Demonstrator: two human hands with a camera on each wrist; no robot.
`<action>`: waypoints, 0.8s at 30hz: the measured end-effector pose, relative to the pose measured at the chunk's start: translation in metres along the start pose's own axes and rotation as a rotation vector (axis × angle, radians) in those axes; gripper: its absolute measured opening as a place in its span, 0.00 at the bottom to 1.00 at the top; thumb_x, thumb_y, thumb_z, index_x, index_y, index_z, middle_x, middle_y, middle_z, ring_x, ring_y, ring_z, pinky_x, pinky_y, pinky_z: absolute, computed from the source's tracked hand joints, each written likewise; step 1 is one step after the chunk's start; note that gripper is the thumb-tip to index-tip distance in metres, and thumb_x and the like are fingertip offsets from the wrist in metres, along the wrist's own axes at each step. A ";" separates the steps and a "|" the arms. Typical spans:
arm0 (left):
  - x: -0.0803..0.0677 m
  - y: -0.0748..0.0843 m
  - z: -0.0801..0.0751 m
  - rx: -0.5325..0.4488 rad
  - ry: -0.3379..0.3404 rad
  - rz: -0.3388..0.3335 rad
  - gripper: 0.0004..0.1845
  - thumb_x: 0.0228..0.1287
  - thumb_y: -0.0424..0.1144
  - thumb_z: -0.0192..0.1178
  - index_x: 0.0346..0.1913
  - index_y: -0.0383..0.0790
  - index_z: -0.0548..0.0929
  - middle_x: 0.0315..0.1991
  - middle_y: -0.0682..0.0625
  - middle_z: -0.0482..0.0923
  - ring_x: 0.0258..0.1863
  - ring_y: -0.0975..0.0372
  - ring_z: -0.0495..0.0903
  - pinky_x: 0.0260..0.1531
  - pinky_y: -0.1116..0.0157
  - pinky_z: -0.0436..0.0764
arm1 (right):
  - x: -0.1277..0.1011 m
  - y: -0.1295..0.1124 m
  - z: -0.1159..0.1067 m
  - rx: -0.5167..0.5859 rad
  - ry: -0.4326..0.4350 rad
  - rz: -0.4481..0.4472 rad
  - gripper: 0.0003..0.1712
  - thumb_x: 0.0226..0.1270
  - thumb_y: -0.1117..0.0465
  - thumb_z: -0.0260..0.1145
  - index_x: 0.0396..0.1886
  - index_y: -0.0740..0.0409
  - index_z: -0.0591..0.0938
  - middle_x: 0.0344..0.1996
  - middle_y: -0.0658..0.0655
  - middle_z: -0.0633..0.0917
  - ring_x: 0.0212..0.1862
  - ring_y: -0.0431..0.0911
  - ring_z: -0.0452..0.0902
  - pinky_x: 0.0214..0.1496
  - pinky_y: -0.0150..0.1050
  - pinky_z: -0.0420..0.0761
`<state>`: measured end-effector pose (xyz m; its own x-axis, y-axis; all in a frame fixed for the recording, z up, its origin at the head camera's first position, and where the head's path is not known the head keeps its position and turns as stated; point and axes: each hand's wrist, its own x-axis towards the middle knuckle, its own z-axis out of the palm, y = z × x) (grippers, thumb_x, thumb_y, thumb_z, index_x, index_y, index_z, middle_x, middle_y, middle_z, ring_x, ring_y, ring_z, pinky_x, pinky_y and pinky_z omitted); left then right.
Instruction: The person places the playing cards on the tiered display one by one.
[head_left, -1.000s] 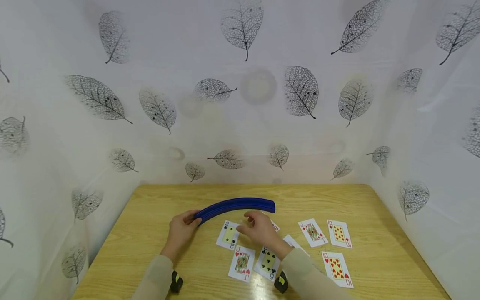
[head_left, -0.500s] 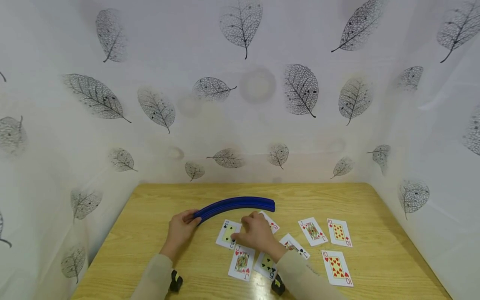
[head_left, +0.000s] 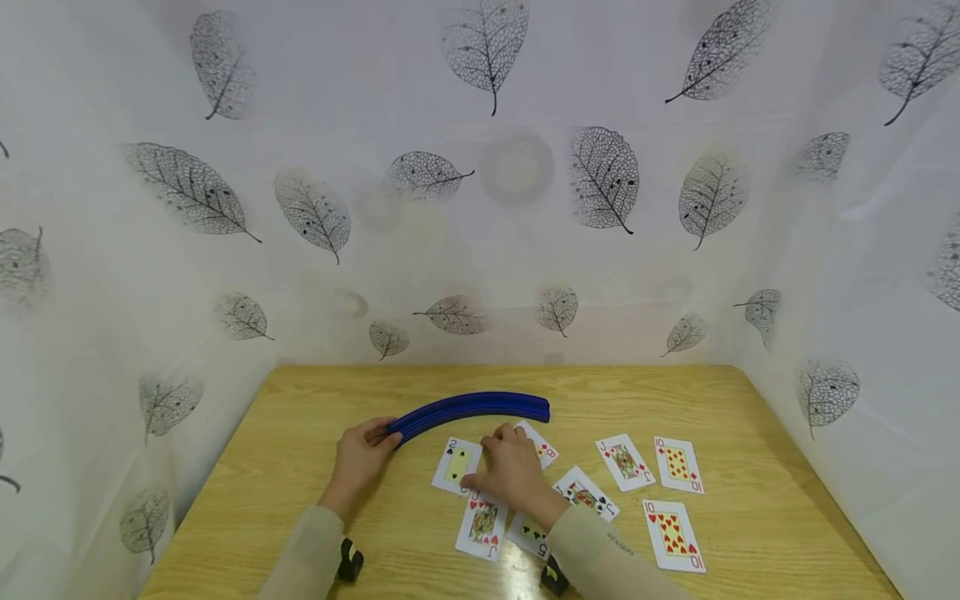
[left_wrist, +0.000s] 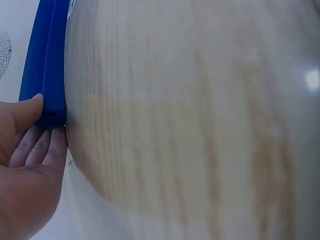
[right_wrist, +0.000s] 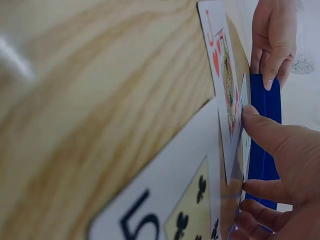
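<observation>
My left grip [head_left: 362,458] is pinching the left end of the curved blue strip [head_left: 472,407] on the counter's [head_left: 300,400] far side; my right grip [head_left: 513,468] is resting wide over the two of spades [head_left: 456,463]. Imo lifting by the edges is beating bending it.

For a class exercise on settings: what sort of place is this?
Possibly a screened-off tabletop workspace: a wood-grain table, leaf-printed sheeting on three visible sides, and loose playing cards.

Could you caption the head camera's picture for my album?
Left hand grips a curved blue strip; right hand at a black two.
</observation>
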<state>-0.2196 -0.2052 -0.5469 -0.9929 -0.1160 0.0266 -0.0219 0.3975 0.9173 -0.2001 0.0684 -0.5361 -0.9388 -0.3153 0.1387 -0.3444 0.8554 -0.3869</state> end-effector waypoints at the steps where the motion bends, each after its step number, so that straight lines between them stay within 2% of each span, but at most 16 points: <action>1: 0.000 0.000 0.000 0.000 -0.001 0.000 0.17 0.69 0.29 0.69 0.59 0.30 0.86 0.56 0.32 0.87 0.59 0.45 0.86 0.55 0.65 0.88 | 0.000 0.000 -0.001 0.004 0.002 -0.001 0.44 0.50 0.34 0.83 0.57 0.61 0.88 0.49 0.59 0.82 0.44 0.48 0.70 0.46 0.45 0.77; 7: 0.000 0.001 0.000 0.000 0.006 -0.004 0.17 0.69 0.28 0.69 0.58 0.30 0.87 0.56 0.32 0.87 0.59 0.45 0.87 0.53 0.68 0.88 | 0.001 0.001 -0.002 0.055 0.003 -0.005 0.41 0.49 0.38 0.85 0.56 0.61 0.88 0.49 0.60 0.83 0.45 0.50 0.72 0.48 0.48 0.79; 13: 0.001 -0.002 0.000 0.015 0.009 0.010 0.16 0.68 0.28 0.70 0.58 0.30 0.87 0.55 0.33 0.87 0.58 0.45 0.87 0.54 0.66 0.89 | 0.005 0.003 0.000 0.173 -0.012 0.030 0.39 0.49 0.44 0.87 0.57 0.59 0.85 0.49 0.59 0.84 0.48 0.50 0.75 0.53 0.52 0.81; 15: 0.001 -0.002 0.000 0.015 0.007 0.010 0.16 0.68 0.29 0.70 0.58 0.31 0.87 0.55 0.33 0.87 0.58 0.45 0.87 0.54 0.65 0.89 | 0.006 0.003 0.001 0.225 -0.020 0.044 0.37 0.50 0.47 0.87 0.56 0.58 0.83 0.47 0.57 0.84 0.46 0.49 0.75 0.52 0.50 0.81; 21: 0.000 -0.002 -0.001 0.002 0.004 -0.010 0.17 0.69 0.30 0.70 0.59 0.32 0.87 0.56 0.34 0.87 0.58 0.46 0.87 0.53 0.66 0.89 | 0.008 0.004 0.002 0.383 -0.047 0.051 0.33 0.54 0.57 0.85 0.56 0.59 0.79 0.37 0.52 0.82 0.38 0.42 0.72 0.39 0.35 0.76; 24: -0.001 -0.002 -0.001 0.005 0.005 -0.013 0.17 0.70 0.30 0.69 0.59 0.33 0.87 0.56 0.34 0.87 0.58 0.46 0.87 0.52 0.67 0.88 | 0.008 0.004 0.003 0.443 -0.056 0.034 0.31 0.57 0.62 0.82 0.57 0.60 0.76 0.36 0.51 0.83 0.35 0.40 0.74 0.36 0.33 0.77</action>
<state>-0.2180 -0.2066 -0.5479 -0.9919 -0.1261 0.0165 -0.0357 0.4000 0.9158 -0.2089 0.0680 -0.5389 -0.9437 -0.3222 0.0745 -0.2675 0.6111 -0.7450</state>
